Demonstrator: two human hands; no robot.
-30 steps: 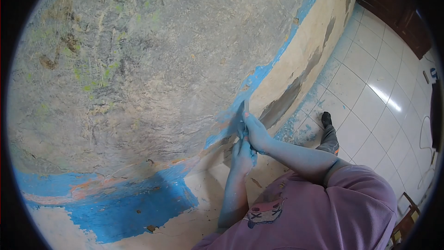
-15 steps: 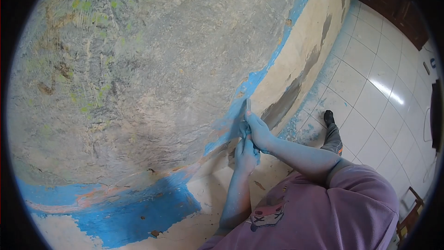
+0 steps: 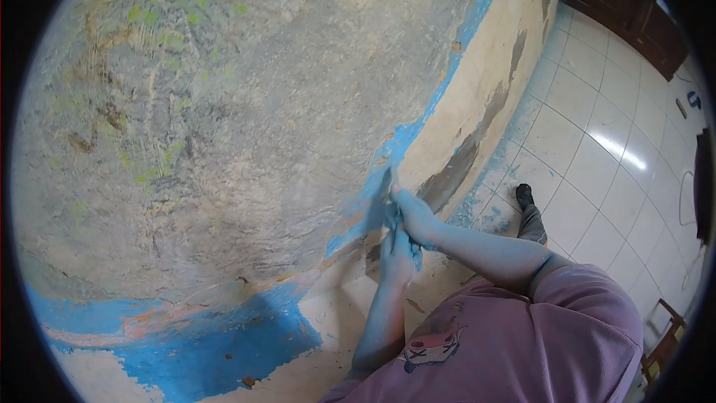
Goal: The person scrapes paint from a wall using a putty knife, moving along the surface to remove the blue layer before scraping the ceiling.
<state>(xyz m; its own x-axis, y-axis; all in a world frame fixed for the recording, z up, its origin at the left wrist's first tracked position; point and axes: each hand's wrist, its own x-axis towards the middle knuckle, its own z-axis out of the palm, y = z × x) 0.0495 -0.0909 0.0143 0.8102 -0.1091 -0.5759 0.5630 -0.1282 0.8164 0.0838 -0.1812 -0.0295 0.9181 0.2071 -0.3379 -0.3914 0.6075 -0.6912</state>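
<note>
Both my hands are coated in pale blue dust and pressed together at the edge of the blue paint strip on the wall. My right hand is closed round a thin scraper-like tool, whose narrow end points up against the wall. My left hand sits just below, its fingers wrapped at the lower part of the same tool, touching my right hand. The hands hide most of the tool.
The large wall has rough grey plaster, with a lower blue patch. White floor tiles carry blue flakes near the wall. My foot is on the tiles. Brown wooden furniture stands at the top right.
The hands and the tool have shifted slightly left, and the tool's end shows less than before. The camera view has moved a little.
</note>
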